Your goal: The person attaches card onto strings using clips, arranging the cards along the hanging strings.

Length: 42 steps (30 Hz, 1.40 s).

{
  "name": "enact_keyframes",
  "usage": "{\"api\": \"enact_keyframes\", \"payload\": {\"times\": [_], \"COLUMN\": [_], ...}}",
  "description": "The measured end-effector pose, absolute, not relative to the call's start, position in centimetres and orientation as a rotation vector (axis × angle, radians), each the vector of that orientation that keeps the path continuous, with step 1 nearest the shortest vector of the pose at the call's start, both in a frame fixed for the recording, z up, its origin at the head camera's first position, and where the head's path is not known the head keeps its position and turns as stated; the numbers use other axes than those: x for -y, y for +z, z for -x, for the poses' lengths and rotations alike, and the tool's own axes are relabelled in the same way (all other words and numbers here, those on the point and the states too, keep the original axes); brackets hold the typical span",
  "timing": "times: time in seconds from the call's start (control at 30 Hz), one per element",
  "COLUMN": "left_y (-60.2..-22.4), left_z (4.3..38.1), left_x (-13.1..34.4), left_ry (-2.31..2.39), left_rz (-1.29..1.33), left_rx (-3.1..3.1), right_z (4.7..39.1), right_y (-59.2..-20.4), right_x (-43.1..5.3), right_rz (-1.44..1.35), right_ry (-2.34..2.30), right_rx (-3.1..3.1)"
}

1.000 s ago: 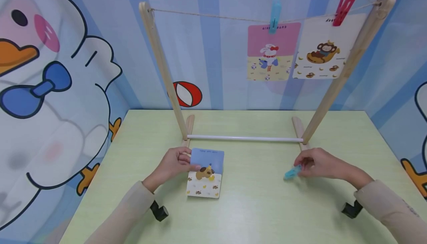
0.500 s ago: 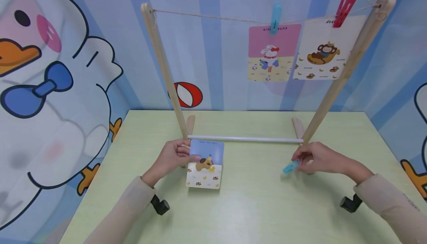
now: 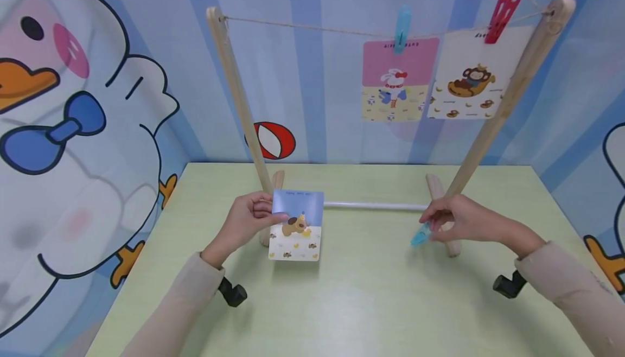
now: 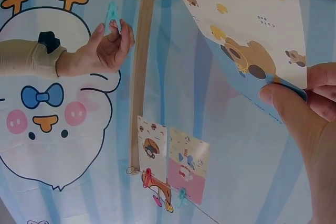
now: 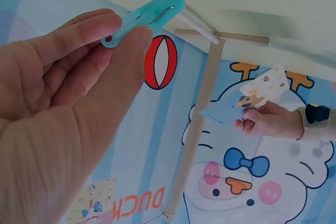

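My left hand [image 3: 245,221] pinches the left edge of a blue-and-white card [image 3: 295,237] with a puppy on it, thumb on the front. The card is raised above the table, by the foot of the left post. In the left wrist view the thumb [image 4: 289,100] lies across the card's blue part [image 4: 231,77]. My right hand [image 3: 466,221] pinches a light blue clothespin [image 3: 421,234] between thumb and fingers, in front of the right post's foot. That clothespin [image 5: 152,17] points away from the fingertips in the right wrist view.
A wooden frame carries a string [image 3: 303,25] between its left post [image 3: 239,94] and right post [image 3: 512,96]. A pink card [image 3: 378,64] hangs by a blue clothespin [image 3: 402,29], a white monkey card [image 3: 454,53] by a red clothespin [image 3: 503,16]. A white rod [image 3: 371,205] joins the posts low down.
Both hands have risen and moved away from me, toward the frame. The left carries the puppy card up from the table; the right carries the blue clothespin. The hanging cards stay put.
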<state>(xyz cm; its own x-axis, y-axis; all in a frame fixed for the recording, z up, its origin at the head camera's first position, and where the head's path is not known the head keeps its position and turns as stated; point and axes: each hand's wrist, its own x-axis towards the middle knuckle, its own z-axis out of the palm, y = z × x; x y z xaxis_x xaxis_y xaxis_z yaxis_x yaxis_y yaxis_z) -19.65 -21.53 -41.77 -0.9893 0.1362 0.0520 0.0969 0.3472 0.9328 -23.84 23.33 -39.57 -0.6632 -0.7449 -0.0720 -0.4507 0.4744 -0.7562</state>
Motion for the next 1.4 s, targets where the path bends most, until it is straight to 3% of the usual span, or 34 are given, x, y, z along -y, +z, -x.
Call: {"api": "enact_keyframes", "payload": {"times": [0.7,1.4], "left_y": [-35.3,-32.9], "left_z": [19.2,20.3], "left_x": [20.3,19.7], "left_ry": [1.797,1.863], "left_rz": [-0.341,-0.427], "left_rx": [-2.616,-2.671], "right_z": [24.7,25.1], "right_y": [-36.1,-32.4], "right_x": [-22.2,-21.4], "right_rz": [1.107,1.055], "right_ry": [-1.102,-1.077], "right_rx": [-2.331,-2.392]}}
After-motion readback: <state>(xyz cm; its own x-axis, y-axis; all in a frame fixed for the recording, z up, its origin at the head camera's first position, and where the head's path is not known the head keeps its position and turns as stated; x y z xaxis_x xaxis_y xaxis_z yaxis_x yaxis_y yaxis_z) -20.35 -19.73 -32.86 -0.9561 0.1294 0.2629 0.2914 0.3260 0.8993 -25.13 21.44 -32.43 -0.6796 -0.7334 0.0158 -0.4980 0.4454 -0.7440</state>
